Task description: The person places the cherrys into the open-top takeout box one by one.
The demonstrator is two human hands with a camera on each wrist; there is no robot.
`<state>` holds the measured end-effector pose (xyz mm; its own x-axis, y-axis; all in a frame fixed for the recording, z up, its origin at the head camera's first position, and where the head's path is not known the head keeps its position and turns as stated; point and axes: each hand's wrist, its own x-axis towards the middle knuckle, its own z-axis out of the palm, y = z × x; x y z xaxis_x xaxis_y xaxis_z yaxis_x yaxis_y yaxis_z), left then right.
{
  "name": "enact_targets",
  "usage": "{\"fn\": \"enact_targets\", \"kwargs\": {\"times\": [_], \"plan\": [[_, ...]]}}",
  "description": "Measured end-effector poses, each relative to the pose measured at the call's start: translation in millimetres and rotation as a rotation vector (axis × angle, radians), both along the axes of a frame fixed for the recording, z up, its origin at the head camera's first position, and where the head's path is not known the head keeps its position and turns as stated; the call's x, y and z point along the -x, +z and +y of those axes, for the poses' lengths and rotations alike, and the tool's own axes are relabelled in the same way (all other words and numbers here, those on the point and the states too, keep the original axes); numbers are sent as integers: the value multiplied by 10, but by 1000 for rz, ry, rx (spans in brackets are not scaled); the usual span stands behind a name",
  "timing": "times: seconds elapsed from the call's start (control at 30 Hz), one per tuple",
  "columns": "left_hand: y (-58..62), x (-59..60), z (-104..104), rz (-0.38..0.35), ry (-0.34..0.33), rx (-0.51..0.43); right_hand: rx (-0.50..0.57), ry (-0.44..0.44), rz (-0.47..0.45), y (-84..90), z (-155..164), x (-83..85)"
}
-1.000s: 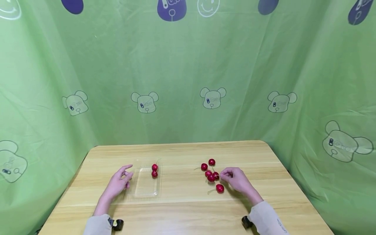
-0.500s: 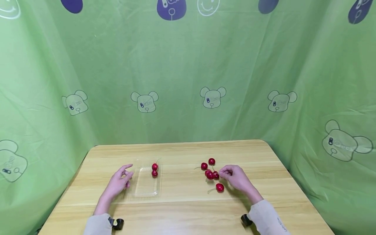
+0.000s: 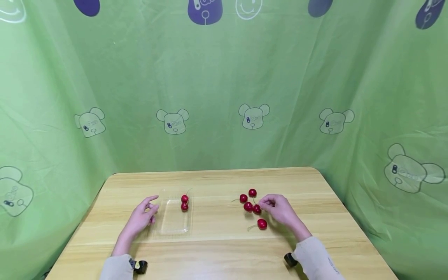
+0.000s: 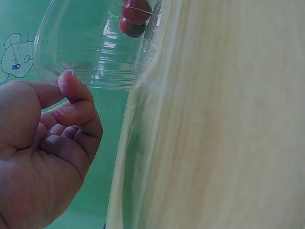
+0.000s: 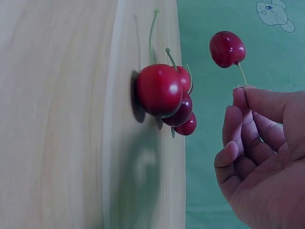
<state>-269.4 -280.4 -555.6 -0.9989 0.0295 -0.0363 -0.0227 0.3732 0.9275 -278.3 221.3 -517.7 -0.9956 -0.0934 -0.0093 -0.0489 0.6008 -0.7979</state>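
Curtain (image 3: pixel 217 77) of green fabric, printed with bear heads, surrounds a pale wooden table (image 3: pixel 224 256) at the back and both sides. On the table's left lies a clear plastic tray (image 3: pixel 173 217). Just beside its left edge is the person's left hand (image 3: pixel 141 216), released, fingers loosely bent; whether it touches the tray, I cannot tell. The right hand (image 3: pixel 278 210), over the table's right part, pinches a lifted cherry (image 5: pixel 228 49), raised clear of the wood. At least four loose cherries (image 5: pixel 159 90) lie near it. Inside the tray, towards its right side, two cherries (image 3: pixel 184 207) touch. Smallest is the raised fruit's thin stem (image 5: pixel 242 74), gripped between thumb and fingertip.
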Motion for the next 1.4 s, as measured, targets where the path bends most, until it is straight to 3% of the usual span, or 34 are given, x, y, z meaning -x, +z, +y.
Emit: {"fn": "enact_targets", "kwargs": {"times": [0.73,1.4], "plan": [[10,-25,-23,1,-11,2,30,0,20,8,-279,63],[-3,-21,4,4,-3,-9,107,90,68,54,-543,138]]}}
